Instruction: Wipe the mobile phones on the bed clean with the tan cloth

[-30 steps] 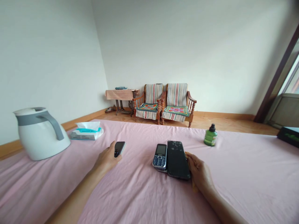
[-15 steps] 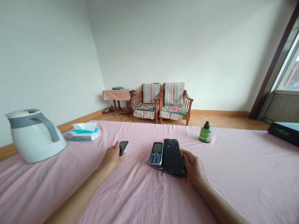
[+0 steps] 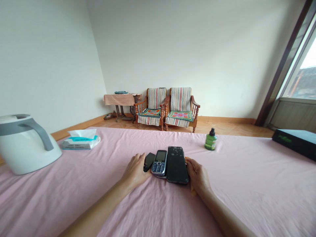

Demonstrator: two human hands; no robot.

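Observation:
My left hand is closed on a small black phone, beside a blue keypad phone. The keypad phone rests partly on another flat thing, of which only a pale edge shows underneath. Against its right side lies a large black smartphone with pale smudges near its top. My right hand is at the smartphone's right edge, fingers closed over a long, narrow yellowish thing. Most of that thing is hidden under the hand, so I cannot tell its kind.
A pink cloth covers the surface. To the left stand a white and grey jug and a tissue pack. A green bottle and a black box are on the right. Two wooden chairs stand beyond.
My left hand has moved right with the small phone, bringing it up to the keypad phone. My right hand stays beside the smartphone. The view has turned slightly right.

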